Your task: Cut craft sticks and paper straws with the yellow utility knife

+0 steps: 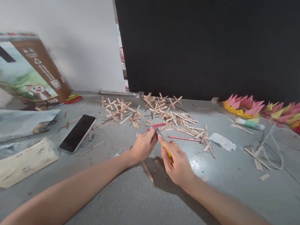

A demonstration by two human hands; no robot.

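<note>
My right hand (178, 163) is closed around a yellow-handled craft knife (169, 152). The knife's dark blade points up and left, close to the fingertips of my left hand (144, 145). That left hand is closed, its fingers bent down at the table; what they grip is hidden. A red strip (157, 126) lies just beyond both hands' fingertips. One wooden craft stick (147, 171) sticks out below my left wrist, over the table. Farther back is a heap of craft sticks (161, 108), several of them joined in crosses. A red-and-white striped pencil (184, 138) lies right of the blade.
On the left are a phone (77, 134), red-and-yellow-handled scissors (73, 99), a printed box (27, 69) and plastic packets (24, 162). To the right lie a glue stick (249, 124), a white cable (271, 144) and folded paper flowers (242, 106). A black panel (218, 44) stands behind.
</note>
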